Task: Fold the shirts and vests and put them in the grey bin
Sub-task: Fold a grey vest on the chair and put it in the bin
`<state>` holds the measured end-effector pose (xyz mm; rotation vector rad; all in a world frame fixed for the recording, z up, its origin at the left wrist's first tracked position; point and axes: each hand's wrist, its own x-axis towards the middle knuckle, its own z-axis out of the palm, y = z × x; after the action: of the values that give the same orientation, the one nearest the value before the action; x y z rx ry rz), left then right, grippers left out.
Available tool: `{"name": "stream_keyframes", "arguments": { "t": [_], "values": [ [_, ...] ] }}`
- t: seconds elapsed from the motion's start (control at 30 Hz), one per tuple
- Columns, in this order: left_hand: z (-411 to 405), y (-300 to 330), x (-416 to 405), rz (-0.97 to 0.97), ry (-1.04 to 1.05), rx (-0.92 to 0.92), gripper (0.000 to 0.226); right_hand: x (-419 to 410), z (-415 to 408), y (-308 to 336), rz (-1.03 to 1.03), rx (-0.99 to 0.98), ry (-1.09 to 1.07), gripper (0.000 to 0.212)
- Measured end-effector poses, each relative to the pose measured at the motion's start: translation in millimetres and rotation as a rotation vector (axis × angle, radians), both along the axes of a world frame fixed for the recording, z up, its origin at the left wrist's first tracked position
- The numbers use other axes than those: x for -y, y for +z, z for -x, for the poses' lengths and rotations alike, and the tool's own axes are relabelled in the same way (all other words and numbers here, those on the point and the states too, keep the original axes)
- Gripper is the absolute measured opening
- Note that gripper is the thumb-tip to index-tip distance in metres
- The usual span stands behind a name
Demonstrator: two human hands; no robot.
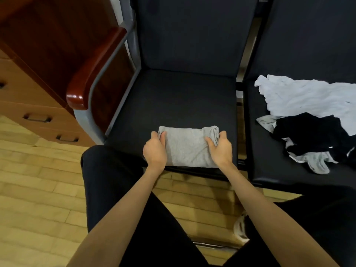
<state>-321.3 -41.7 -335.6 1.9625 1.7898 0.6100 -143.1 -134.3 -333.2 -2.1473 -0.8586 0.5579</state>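
A folded grey garment (187,147) lies at the front edge of the dark chair seat (173,97). My left hand (155,149) grips its left end, thumb on top and fingers curled round the edge. My right hand (220,147) grips its right end in the same way. On the neighbouring seat to the right lies an unfolded heap: a white shirt (312,99), a black garment (316,135) and a grey garment (316,160) under it. No grey bin is in view.
The chair has a red-brown wooden armrest (92,74) on a grey metal frame at the left. A wooden drawer cabinet (34,112) stands further left. My legs in dark trousers (115,189) are in front of the seat, above a wooden floor (38,189).
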Motion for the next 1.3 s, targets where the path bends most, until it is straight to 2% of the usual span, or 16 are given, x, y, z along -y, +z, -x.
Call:
{"name": "stream_keyframes", "arguments": {
  "t": [0.07, 0.2, 0.4, 0.57, 0.73, 0.93, 1.1, 1.3],
  "values": [
    [5.0, 4.8, 10.8, -0.009, 0.007, 0.087, 0.037, 11.9, -0.8, 5.6, -0.038, -0.029, 0.024, 0.029],
    [7.9, 17.0, 24.7, -0.065, -0.001, 0.200, 0.034, 23.5, -4.4, 13.1, -0.141, 0.081, 0.125, 0.024],
    [-8.5, 24.1, 3.1, -0.037, 0.076, 0.344, 0.037, -7.8, -21.9, 11.7, -0.164, -0.003, 0.125, 0.024],
    [-13.4, 19.9, -24.9, 0.029, 0.198, 0.330, 0.037, -47.6, -30.9, 15.3, -0.077, -0.047, 0.172, 0.027],
    [-6.7, 42.9, -41.8, 0.071, 0.264, 0.308, 0.035, -81.7, -29.1, 52.2, -0.019, -0.044, 0.273, 0.029],
    [21.1, 143.3, -64.3, 0.094, 0.301, 0.345, 0.035, -111.5, -4.1, 152.5, -0.010, -0.076, 0.293, 0.029],
    [67.7, 261.7, -95.3, 0.038, 0.283, 0.375, 0.031, -142.8, 39.8, 272.4, -0.022, -0.105, 0.313, 0.034],
    [132.6, 400.0, -131.2, 0.010, 0.250, 0.475, 0.032, -188.9, 103.6, 401.8, -0.095, -0.043, 0.359, 0.030]
  ]
}}
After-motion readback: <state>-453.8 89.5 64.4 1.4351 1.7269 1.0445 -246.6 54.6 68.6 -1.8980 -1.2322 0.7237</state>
